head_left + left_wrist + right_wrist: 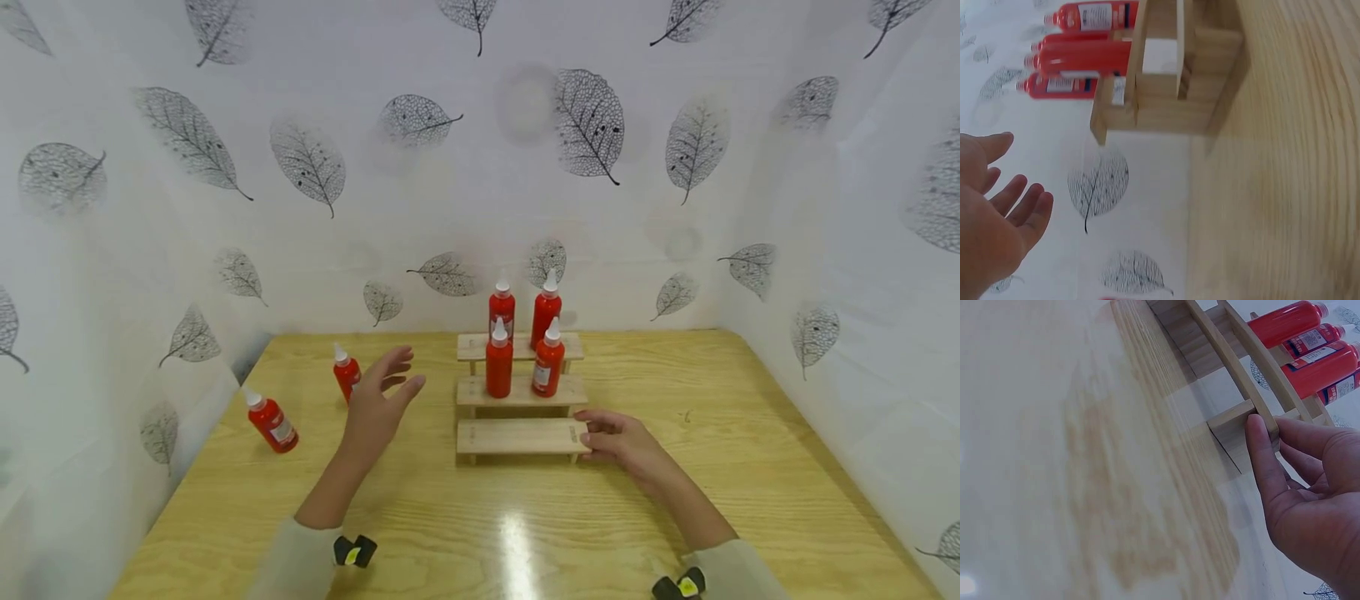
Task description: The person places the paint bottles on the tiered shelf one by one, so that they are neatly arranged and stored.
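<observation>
A wooden three-step display stand [517,436] stands mid-table. Two red squeeze bottles with white pointed caps are upright on its middle step, among them a labelled bottle [549,367], and two more on the top step. My right hand [626,446] pinches the right end of the lowest step, thumb in front and fingers behind, as the right wrist view shows. My left hand [375,408] is raised with its fingers spread and nothing in them. It partly hides a red bottle [346,372] on the table behind it.
Another red bottle [274,425] stands farther left on the wooden table [420,517]. A white leaf-printed cloth [465,183] hangs behind and along both sides of the table.
</observation>
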`<state>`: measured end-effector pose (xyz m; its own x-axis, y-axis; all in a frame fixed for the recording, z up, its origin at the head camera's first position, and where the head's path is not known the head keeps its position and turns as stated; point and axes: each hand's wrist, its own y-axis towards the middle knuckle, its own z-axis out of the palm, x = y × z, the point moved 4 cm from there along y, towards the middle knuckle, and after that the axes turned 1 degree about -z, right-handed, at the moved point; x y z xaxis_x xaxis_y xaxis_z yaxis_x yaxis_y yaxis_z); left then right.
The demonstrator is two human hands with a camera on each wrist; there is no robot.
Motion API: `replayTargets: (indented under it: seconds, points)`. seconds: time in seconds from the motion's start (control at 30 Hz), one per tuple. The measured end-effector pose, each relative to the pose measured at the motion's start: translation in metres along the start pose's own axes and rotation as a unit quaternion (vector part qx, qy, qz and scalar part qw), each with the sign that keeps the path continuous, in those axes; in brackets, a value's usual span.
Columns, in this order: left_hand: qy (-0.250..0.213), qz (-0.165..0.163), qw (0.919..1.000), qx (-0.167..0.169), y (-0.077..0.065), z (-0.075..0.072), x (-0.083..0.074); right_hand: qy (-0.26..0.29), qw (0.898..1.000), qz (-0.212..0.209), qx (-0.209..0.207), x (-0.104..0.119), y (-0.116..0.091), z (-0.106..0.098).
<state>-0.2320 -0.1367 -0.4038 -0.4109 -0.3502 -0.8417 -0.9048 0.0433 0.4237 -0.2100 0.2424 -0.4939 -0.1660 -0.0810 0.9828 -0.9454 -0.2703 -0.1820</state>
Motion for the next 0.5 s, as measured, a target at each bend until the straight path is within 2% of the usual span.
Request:
replayTargets:
  seconds: [0.1,0.2,0.37,0.5]
  points:
    - [0.037,-0.003,0.9988,-0.033,-0.003,-0.019,0.007,-0.002,1.000,0.000,-0.001,0.000,0.000,0.000]
    - [0.063,-0.024,0.9956,-0.064,-0.006,-0.037,0.018,-0.001,1.000,0.002,-0.004,-0.001,0.001,-0.001]
    - [0.068,-0.064,0.9896,-0.110,-0.005,-0.060,0.035,0.001,1.000,0.003,-0.005,-0.003,0.002,-0.002]
    - [0.071,-0.097,0.9833,-0.137,0.000,-0.072,0.048,0.001,1.000,0.002,-0.003,-0.003,0.002,-0.001]
